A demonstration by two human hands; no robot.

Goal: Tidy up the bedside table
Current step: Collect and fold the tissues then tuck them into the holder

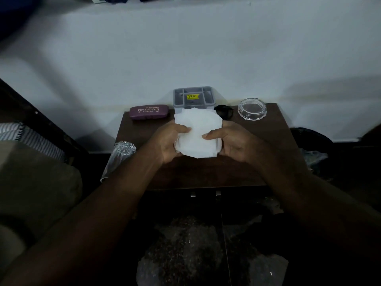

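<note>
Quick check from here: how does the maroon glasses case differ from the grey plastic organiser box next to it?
The maroon hard-shell glasses case is closed, low and rounded, with gold lettering on its lid. The grey compartmented plastic organiser box is open-topped, squarer and taller, with a yellow sticker inside. The case shows in full, while the box's front is partly hidden by the white tissues in the hands. Both sit along the back edge of the dark wooden bedside table.

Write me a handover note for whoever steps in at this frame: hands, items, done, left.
Left hand and right hand: both grip the stack of white tissues above the bedside table.
At the back: purple glasses case, grey divided organiser, dark sunglasses, clear round dish.
Clear glass lies tipped over the left edge.
Done: tissues gathered.
Left: place tissues, right the glass.
</note>
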